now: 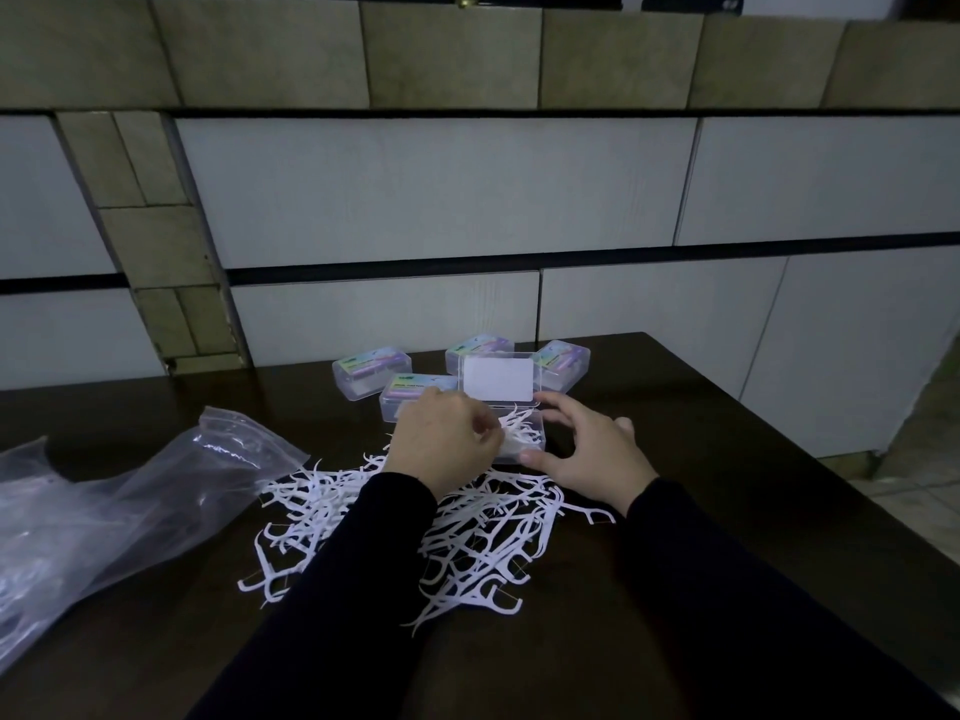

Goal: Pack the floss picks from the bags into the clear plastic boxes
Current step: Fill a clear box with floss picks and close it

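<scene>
Loose white floss picks (467,537) lie heaped on the dark tabletop (727,459) under both forearms, while the left hand (441,439) pinches picks over the open clear box (524,433), which the right hand (587,449) steadies with spread, relaxed fingers, beside an empty plastic bag (130,491).

Glossy dark wood table (675,459); clear plastic box (535,433); crinkled glossy bag (156,491).

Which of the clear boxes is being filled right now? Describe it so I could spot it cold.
On the dark wooden table, past the loose pile of white floss picks, five small clear boxes cluster near the far edge. The open box sits nearest the person, between the left hand and right hand. Unlike the four closed, colourfully labelled boxes, its lid stands up showing a blank white panel.
</scene>
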Available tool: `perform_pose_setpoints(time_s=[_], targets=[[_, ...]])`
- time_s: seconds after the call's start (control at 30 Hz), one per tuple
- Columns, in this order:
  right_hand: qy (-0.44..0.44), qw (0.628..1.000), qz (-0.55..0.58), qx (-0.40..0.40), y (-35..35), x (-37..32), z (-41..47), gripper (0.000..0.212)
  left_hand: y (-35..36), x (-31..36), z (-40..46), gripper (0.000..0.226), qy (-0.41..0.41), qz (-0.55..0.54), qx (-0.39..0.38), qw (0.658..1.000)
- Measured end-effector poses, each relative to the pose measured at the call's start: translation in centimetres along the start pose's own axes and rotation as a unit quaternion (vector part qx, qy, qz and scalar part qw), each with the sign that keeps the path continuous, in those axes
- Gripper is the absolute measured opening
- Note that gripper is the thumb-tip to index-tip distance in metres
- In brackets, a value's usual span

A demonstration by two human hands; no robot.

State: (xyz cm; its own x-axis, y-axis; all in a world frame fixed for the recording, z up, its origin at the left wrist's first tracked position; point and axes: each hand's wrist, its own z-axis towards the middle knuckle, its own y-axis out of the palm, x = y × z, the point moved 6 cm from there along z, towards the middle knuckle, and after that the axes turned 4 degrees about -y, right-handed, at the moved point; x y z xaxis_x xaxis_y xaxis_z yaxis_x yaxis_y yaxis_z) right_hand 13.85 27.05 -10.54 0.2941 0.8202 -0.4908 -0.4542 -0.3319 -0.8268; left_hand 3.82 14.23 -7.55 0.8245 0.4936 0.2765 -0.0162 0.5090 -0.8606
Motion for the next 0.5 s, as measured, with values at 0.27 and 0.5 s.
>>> perform_pose_setpoints(time_s=[0.27, 0.5], targets=[[-0.002, 1.000, 0.001, -0.005, 0.0, -0.1, 0.0, 0.073, 0.2, 0.0, -0.2, 0.028, 0.019, -0.012, -0.014, 1.000], [-0.009, 1.000, -0.023, -0.014, 0.0, -0.3, -0.1, 0.073, 0.2, 0.4, -0.3, 0.028, 0.025, -0.031, -0.027, 0.999]])
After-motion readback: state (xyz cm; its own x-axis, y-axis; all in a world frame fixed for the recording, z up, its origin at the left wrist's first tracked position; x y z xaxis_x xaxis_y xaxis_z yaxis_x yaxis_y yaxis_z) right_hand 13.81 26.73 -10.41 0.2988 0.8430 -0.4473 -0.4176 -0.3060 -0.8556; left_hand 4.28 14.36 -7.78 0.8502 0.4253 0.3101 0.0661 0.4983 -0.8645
